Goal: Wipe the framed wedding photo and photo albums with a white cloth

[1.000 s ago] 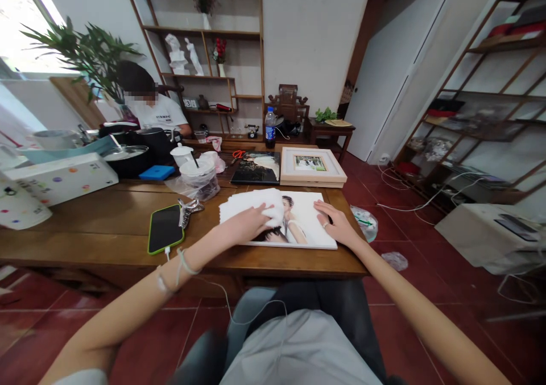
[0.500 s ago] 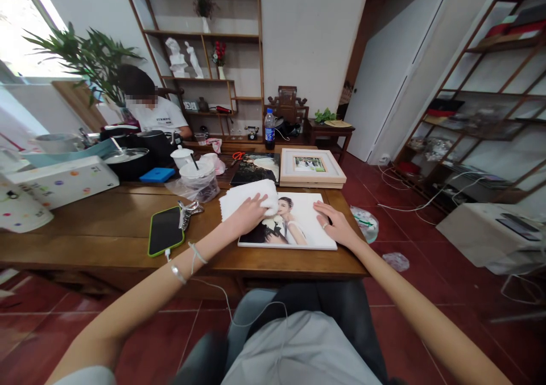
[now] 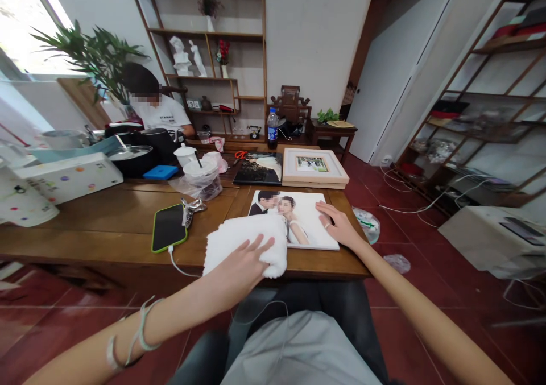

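A folded white towel lies over the near-left part of a wedding photo panel and reaches past the table's front edge. My left hand holds the towel from above, its fingers spread over the fluffy cloth. The photo shows a couple against a white background; its lower left corner is hidden under the towel. On the panel's right side rests my right hand, flat and open, with a ring on one finger. Behind the panel are a dark photo panel and a pale framed picture.
A phone in a green case lies left of the towel, its cable plugged in. Farther back stand a lidded white cup, a bagged tub, a blue box and a bottle. Another person sits at the far left.
My left hand has drawn the towel toward me and down to the panel's near-left corner, uncovering the upper left of the photo. My right hand stays on the panel.
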`<state>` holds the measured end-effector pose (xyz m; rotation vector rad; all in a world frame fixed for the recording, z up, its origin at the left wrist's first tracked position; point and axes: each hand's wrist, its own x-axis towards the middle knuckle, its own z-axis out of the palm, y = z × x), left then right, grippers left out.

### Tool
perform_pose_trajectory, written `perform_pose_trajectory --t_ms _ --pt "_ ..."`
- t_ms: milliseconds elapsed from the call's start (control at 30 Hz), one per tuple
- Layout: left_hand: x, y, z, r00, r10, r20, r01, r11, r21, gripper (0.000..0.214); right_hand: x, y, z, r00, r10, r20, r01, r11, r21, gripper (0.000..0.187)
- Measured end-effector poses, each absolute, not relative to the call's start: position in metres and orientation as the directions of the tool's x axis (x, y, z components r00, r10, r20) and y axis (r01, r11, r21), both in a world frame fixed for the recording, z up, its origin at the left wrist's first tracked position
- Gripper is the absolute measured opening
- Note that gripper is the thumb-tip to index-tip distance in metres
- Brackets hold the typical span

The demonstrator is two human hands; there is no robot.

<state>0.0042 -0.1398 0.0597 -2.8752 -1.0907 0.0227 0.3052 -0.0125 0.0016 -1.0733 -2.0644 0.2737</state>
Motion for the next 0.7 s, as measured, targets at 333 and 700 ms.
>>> perform_pose_trajectory --t_ms 333,700 --pt "0.012 -0.017 0.053 0.683 0.716 0.144 0.729 -0.680 -0.077 0.029 0.305 -0.012 0.002 -0.352 0.765 0.539 0.621 0.622 -0.476 0.033" --pt "0.018 -0.004 0.050 0.730 0.661 0.175 0.677 -0.734 -0.052 0.033 0.306 -0.011 0.000 -0.361 0.760 0.540 0.634 0.625 -0.455 0.034"
